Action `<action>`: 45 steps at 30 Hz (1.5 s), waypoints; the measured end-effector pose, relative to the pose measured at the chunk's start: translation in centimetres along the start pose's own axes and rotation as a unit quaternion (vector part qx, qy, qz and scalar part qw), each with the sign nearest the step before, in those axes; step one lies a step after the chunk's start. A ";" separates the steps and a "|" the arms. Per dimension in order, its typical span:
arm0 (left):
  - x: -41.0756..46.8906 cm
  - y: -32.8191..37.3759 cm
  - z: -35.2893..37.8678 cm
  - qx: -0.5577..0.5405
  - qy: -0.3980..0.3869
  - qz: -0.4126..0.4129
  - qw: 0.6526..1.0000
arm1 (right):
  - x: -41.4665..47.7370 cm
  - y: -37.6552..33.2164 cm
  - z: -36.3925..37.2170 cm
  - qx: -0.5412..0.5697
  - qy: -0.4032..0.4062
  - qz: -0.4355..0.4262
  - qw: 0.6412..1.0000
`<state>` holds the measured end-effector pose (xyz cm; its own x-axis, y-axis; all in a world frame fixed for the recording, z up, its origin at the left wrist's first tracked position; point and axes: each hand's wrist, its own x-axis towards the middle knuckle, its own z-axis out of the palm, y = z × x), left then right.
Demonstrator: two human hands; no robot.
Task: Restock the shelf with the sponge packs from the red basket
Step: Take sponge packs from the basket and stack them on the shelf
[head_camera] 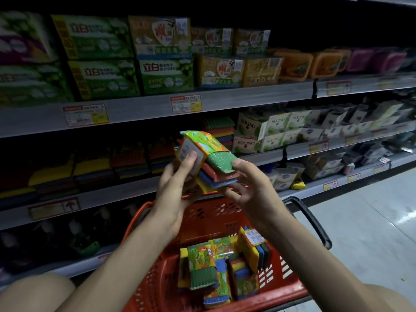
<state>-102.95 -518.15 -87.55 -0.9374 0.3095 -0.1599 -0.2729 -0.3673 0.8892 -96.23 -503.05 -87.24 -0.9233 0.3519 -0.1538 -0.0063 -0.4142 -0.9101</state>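
A red basket sits low in the middle of the view, and everything else is placed around it. Directly above its far rim, both hands hold one sponge pack in the air, tilted, with its printed orange-and-green wrapper uppermost and the green, red, blue and yellow sponge layers showing at the lower end. The left hand grasps the labelled end, thumb pressed on the white sticker and fingers curled underneath. The right hand grasps the opposite end, thumb on the green sponge and fingers beneath the stack. Inside the basket, toward its right half, lie the remaining packs in a loose heap, some flat and some on edge. The basket's black handle stands up at its right side. Behind the basket runs the shelf, with stacked sponges in a dim row to the upper left of the basket and white boxes to its upper right. The pale floor lies to the right of the basket.
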 end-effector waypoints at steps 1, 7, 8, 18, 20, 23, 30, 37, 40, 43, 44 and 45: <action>-0.2 -0.3 -0.1 0.022 0.028 -0.004 0.999 | 0.4 0.5 0.1 -0.021 0.018 -0.007 1.000; -1.5 -0.9 -0.2 0.071 0.098 -0.006 0.993 | 1.9 2.6 1.7 -0.102 0.067 -0.052 0.991; -1.6 -0.8 -0.2 0.087 0.103 0.003 0.991 | 2.1 2.8 2.0 -0.100 0.067 -0.060 0.991; 1.0 0.6 -2.6 0.072 0.160 0.048 0.983 | 3.9 4.0 4.4 -0.158 0.041 -0.131 0.978; 2.0 0.8 -2.9 0.052 0.180 0.048 0.981 | 4.4 4.0 4.7 -0.133 0.035 -0.117 0.983; 3.3 0.9 -3.2 0.036 0.206 0.039 0.977 | 5.0 4.1 4.9 -0.158 0.011 -0.126 0.979; 5.3 1.0 -2.5 0.043 0.213 0.062 0.974 | 6.6 3.3 4.5 -0.210 -0.005 -0.139 0.968; 7.7 0.7 -1.7 0.053 0.195 0.094 0.975 | 8.1 2.4 4.3 -0.169 -0.016 -0.113 0.979; 8.4 0.4 -1.4 0.064 0.198 0.088 0.974 | 8.8 2.1 4.2 -0.161 -0.007 -0.097 0.982; 8.8 0.1 -1.2 0.093 0.184 0.095 0.974 | 9.5 2.1 4.3 -0.145 -0.002 -0.077 0.986; 8.9 0.0 -1.1 0.102 0.182 0.092 0.974 | 9.7 2.2 4.3 -0.144 -0.002 -0.074 0.987; 9.1 0.0 -1.1 0.110 0.182 0.091 0.973 | 9.8 2.2 4.2 -0.144 -0.002 -0.071 0.987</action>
<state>-111.68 -516.30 -89.50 -0.9913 -0.0889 -0.0975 -0.0805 -0.1777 0.9808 -106.92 -504.09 -89.15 -0.9227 0.3851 -0.0150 -0.0273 -0.1043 -0.9942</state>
